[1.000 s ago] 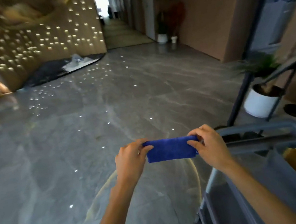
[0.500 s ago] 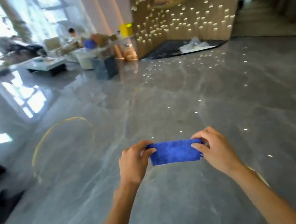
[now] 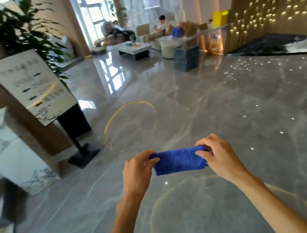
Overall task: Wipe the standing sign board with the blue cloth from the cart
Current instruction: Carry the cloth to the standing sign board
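Note:
A folded blue cloth [image 3: 178,161] is stretched between my two hands in front of me, above the grey floor. My left hand [image 3: 137,173] pinches its left end and my right hand [image 3: 219,158] pinches its right end. The standing sign board [image 3: 30,86], a pale tilted panel with dark lettering on a black post and flat base [image 3: 84,156], stands to the left and farther off, well apart from both hands. The cart is out of view.
A marble-patterned counter [image 3: 8,150] stands at the left beside the sign, a tall leafy plant [image 3: 23,34] behind it. Sofas, a low table [image 3: 134,48] and seated people are far ahead. A lit dotted wall [image 3: 271,5] is at the right. Glossy floor [image 3: 226,105] spreads between.
The view has swung left: the cart and corridor have gone out of sight, and the sign board and counter have come into view. Both hands keep the cloth stretched the same way.

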Action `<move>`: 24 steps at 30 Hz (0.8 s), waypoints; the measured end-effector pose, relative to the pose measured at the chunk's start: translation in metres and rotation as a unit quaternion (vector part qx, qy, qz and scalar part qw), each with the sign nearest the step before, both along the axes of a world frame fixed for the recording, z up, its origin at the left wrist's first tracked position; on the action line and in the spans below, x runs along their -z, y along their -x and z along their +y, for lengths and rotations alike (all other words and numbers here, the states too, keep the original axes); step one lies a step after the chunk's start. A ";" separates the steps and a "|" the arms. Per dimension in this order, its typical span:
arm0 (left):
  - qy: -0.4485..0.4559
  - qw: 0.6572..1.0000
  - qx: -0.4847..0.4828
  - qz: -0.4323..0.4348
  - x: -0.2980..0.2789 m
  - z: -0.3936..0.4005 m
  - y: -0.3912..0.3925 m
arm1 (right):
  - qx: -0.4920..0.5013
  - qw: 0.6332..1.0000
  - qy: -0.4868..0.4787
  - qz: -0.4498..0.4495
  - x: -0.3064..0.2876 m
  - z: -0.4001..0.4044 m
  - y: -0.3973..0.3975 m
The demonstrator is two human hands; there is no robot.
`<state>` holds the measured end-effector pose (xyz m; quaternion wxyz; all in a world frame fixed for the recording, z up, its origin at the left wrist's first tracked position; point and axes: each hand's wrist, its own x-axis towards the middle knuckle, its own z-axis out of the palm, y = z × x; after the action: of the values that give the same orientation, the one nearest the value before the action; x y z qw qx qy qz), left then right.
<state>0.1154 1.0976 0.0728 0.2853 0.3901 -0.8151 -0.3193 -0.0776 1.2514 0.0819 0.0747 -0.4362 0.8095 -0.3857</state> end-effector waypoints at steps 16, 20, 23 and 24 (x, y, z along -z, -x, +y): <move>0.031 0.994 -0.102 0.034 0.002 -0.159 -0.155 | -0.142 0.990 -0.010 0.014 -0.002 -0.218 -0.122; 0.031 0.990 -0.131 0.034 0.006 -0.185 -0.175 | -0.165 0.986 -0.001 0.006 0.000 -0.254 -0.141; 0.031 0.987 -0.150 0.038 0.010 -0.204 -0.183 | -0.185 0.983 -0.010 0.003 0.001 -0.281 -0.147; 0.030 0.986 -0.157 0.040 0.012 -0.211 -0.183 | -0.191 0.982 -0.010 0.003 0.002 -0.290 -0.147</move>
<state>0.2986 0.8867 0.0612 0.3756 0.4915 -0.7409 -0.2614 0.0694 0.9616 0.0797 0.1492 -0.5831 0.7153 -0.3551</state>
